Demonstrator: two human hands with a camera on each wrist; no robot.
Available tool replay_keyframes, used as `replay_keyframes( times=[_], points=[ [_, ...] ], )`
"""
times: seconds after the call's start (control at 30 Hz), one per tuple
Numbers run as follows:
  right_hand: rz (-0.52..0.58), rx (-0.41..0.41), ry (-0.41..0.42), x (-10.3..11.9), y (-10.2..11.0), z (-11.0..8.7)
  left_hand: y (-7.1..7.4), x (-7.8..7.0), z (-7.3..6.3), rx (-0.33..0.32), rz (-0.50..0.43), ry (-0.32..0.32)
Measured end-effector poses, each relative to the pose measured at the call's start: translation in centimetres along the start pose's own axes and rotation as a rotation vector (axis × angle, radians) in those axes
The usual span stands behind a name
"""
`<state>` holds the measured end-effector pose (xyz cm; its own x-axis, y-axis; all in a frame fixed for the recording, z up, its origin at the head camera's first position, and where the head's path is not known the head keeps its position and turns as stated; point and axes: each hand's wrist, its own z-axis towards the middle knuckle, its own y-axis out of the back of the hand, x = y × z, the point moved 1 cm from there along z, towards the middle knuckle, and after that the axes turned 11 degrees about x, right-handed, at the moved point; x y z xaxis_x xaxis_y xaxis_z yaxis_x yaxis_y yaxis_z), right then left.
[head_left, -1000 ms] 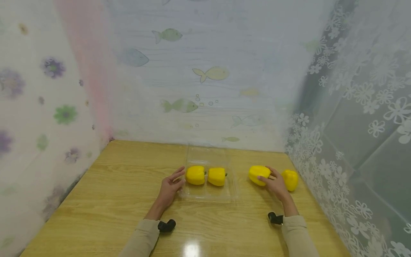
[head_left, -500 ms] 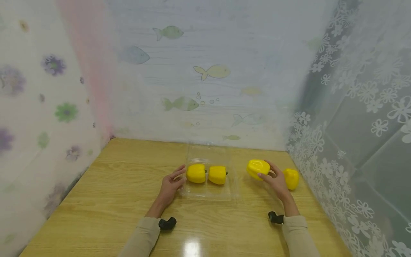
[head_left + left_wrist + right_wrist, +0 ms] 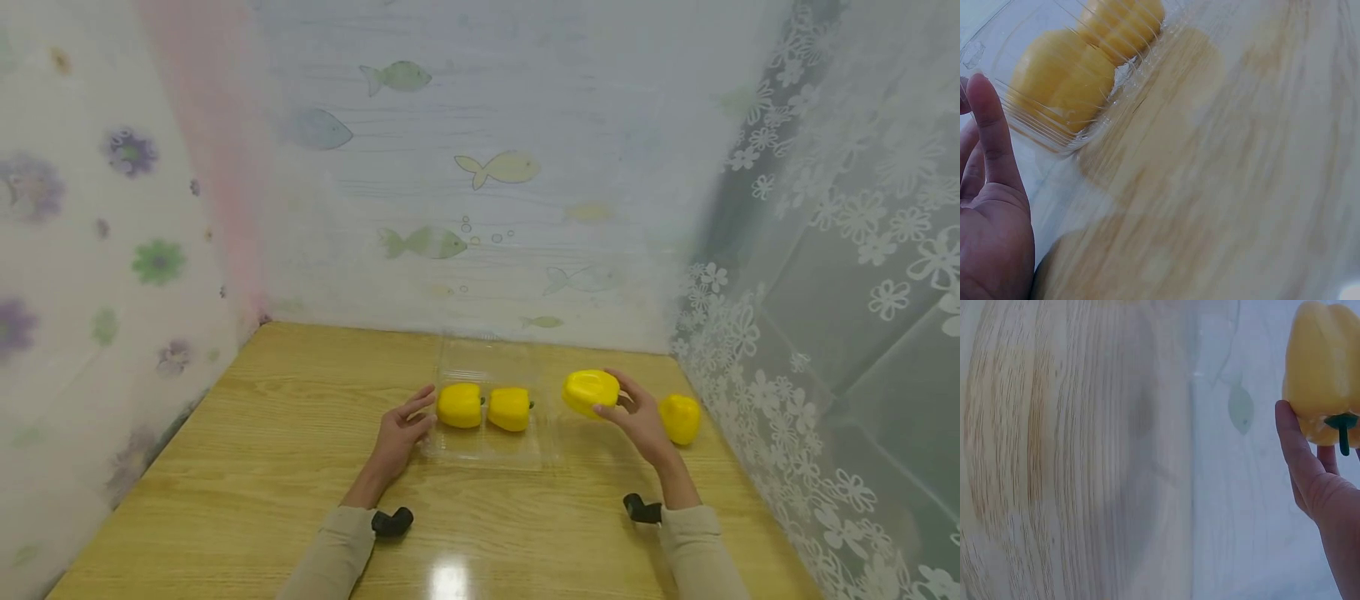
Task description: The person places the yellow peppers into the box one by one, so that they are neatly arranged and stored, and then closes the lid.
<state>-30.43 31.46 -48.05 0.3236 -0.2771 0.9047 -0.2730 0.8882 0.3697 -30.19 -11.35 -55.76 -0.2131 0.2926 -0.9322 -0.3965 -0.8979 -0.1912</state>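
Observation:
My right hand (image 3: 639, 419) grips a yellow bell pepper (image 3: 590, 392) above the table, right of a clear plastic container (image 3: 480, 454). In the right wrist view its green stem (image 3: 1343, 432) points back toward the palm. My left hand (image 3: 397, 439) rests against the container's left side with fingers fairly straight; in the left wrist view a fingertip touches the plastic wall. Inside the container lie two yellow bell peppers, a left one (image 3: 459, 406) and a right one (image 3: 509, 409), side by side with stems to the right. The container's lid (image 3: 483, 360) lies folded back, open.
Another yellow bell pepper (image 3: 680, 419) stands on the wooden table (image 3: 300, 417) near its right edge, just beyond my right hand. A fish-patterned sheet (image 3: 480, 167) closes off the back, and patterned sheets hang at both sides.
My right hand has lifted the yellow bell pepper off the table and carried it slightly left, toward the container. My left hand has stayed at the container's left side.

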Motion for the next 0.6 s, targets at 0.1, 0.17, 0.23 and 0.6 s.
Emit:
replay_keyframes(
  times=[0.1,0.17,0.23,0.6],
  points=[
    [0.007,0.032,0.023,0.4,-0.8,0.2,0.0,0.0,0.0,0.005,0.013,-0.013],
    [0.0,0.056,0.029,0.5,-1.6,0.3,0.0,0.1,0.0,0.003,0.023,-0.011],
    [-0.003,0.082,0.041,0.5,-2.4,0.4,0.0,0.2,0.0,-0.001,0.031,-0.008],
    [0.107,0.175,0.115,1.7,-5.6,1.1,-0.1,-0.1,0.0,-0.008,0.017,0.007]
  ],
)
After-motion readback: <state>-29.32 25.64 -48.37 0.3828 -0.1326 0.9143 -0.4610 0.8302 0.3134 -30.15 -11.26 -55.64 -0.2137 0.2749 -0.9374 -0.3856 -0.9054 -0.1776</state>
